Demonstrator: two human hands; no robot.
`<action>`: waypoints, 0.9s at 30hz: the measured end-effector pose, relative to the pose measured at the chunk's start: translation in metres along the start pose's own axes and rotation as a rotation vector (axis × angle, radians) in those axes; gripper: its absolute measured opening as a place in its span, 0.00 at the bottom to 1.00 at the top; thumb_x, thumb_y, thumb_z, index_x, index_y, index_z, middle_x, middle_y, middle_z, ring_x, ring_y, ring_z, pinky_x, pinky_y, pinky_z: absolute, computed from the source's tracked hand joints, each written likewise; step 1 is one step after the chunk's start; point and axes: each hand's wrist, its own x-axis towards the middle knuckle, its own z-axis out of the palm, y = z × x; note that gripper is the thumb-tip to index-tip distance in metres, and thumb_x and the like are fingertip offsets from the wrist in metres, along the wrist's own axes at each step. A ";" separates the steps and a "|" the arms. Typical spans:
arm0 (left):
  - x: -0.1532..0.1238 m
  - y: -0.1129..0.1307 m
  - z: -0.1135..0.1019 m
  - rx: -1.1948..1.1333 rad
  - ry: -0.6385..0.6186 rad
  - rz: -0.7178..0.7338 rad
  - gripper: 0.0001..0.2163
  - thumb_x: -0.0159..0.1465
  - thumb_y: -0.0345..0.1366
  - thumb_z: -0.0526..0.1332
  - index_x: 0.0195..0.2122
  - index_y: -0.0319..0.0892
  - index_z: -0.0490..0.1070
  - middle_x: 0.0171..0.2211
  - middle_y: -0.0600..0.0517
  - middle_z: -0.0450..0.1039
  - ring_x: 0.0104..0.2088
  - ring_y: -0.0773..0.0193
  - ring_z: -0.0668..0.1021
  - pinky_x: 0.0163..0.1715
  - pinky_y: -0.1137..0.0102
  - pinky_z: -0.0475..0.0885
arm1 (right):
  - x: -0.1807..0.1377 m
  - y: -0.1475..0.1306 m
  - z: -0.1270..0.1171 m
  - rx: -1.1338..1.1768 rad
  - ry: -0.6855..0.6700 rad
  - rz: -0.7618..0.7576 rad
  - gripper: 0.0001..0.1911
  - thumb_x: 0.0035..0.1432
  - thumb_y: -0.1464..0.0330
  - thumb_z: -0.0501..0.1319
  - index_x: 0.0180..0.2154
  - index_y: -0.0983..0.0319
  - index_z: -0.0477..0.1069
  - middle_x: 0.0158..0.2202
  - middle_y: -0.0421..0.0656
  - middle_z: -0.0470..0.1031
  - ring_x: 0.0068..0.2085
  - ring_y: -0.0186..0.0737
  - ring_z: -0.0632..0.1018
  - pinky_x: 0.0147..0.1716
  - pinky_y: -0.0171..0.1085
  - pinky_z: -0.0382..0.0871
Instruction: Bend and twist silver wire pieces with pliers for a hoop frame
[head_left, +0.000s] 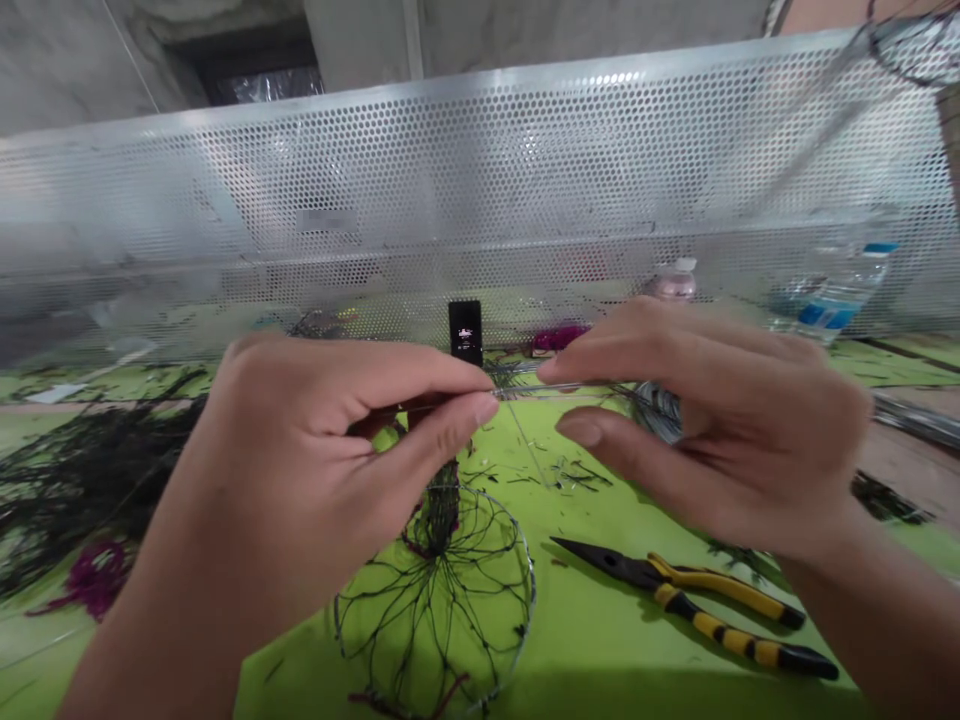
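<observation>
My left hand (pixel 315 450) is closed in a pinch on a thin silver wire (pixel 517 393) that runs across to my right hand (pixel 705 420). My right hand also pinches this wire between its fingertips, with a bundle of silver wires (pixel 660 410) partly hidden behind its fingers. Below the hands hangs a round frame of dark wire (pixel 442 590) with spokes and a wrapped stem that rises toward my left hand. It rests over the green table (pixel 600 650).
Yellow-and-black long-nose pliers (pixel 705 600) lie on the table at the right. A perforated metal screen (pixel 480 200) stands along the back. A small black device (pixel 466 330), a plastic water bottle (pixel 832 290), purple thread (pixel 94 580) and dark wire scraps (pixel 75 470) lie around.
</observation>
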 end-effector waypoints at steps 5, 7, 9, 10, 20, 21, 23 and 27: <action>-0.001 0.006 0.001 0.013 -0.035 0.030 0.04 0.69 0.38 0.66 0.35 0.51 0.79 0.23 0.66 0.76 0.18 0.78 0.71 0.21 0.77 0.65 | 0.002 -0.013 0.004 -0.132 0.023 -0.047 0.07 0.65 0.76 0.64 0.42 0.60 0.78 0.37 0.40 0.83 0.37 0.35 0.82 0.39 0.35 0.78; 0.001 0.008 0.001 0.017 -0.036 0.036 0.04 0.69 0.37 0.66 0.36 0.51 0.79 0.25 0.66 0.78 0.20 0.77 0.74 0.24 0.77 0.67 | 0.003 -0.013 0.002 -0.170 0.083 -0.103 0.07 0.63 0.77 0.67 0.39 0.59 0.80 0.35 0.40 0.84 0.35 0.34 0.82 0.37 0.34 0.79; 0.002 0.009 0.002 0.015 -0.060 0.047 0.04 0.69 0.36 0.66 0.35 0.49 0.78 0.27 0.65 0.80 0.22 0.76 0.77 0.26 0.76 0.67 | 0.004 -0.012 -0.001 -0.193 0.101 -0.173 0.07 0.60 0.78 0.70 0.36 0.60 0.81 0.32 0.41 0.84 0.32 0.35 0.83 0.34 0.33 0.80; 0.003 0.010 0.003 0.010 -0.075 0.057 0.05 0.68 0.36 0.65 0.35 0.48 0.78 0.28 0.64 0.81 0.22 0.76 0.77 0.26 0.76 0.67 | 0.005 -0.011 -0.004 -0.203 0.083 -0.219 0.07 0.58 0.78 0.71 0.35 0.61 0.82 0.31 0.42 0.84 0.32 0.36 0.84 0.33 0.33 0.81; 0.005 0.006 0.011 -0.013 -0.131 0.170 0.05 0.70 0.33 0.63 0.37 0.42 0.77 0.29 0.61 0.78 0.27 0.76 0.77 0.29 0.77 0.66 | 0.004 -0.002 -0.021 -0.347 0.017 -0.421 0.05 0.58 0.75 0.73 0.37 0.63 0.82 0.30 0.43 0.85 0.31 0.37 0.84 0.32 0.36 0.82; 0.005 0.005 0.011 -0.013 -0.147 0.167 0.05 0.70 0.33 0.63 0.37 0.43 0.77 0.29 0.61 0.78 0.27 0.76 0.76 0.30 0.77 0.66 | 0.003 0.000 -0.022 -0.359 -0.003 -0.433 0.05 0.59 0.75 0.73 0.37 0.62 0.82 0.31 0.42 0.85 0.31 0.37 0.84 0.32 0.36 0.82; 0.005 0.004 0.011 -0.012 -0.172 0.158 0.06 0.71 0.33 0.63 0.35 0.43 0.77 0.28 0.61 0.76 0.26 0.76 0.75 0.29 0.76 0.66 | 0.000 0.004 -0.020 -0.354 0.017 -0.473 0.05 0.60 0.75 0.71 0.38 0.62 0.81 0.32 0.43 0.85 0.32 0.39 0.84 0.31 0.39 0.83; 0.003 0.005 0.013 0.032 -0.132 0.215 0.09 0.71 0.32 0.62 0.33 0.42 0.77 0.26 0.60 0.75 0.23 0.74 0.73 0.25 0.73 0.64 | -0.005 0.008 -0.011 -0.309 0.086 -0.458 0.03 0.63 0.76 0.68 0.38 0.64 0.81 0.32 0.45 0.84 0.33 0.39 0.84 0.31 0.39 0.82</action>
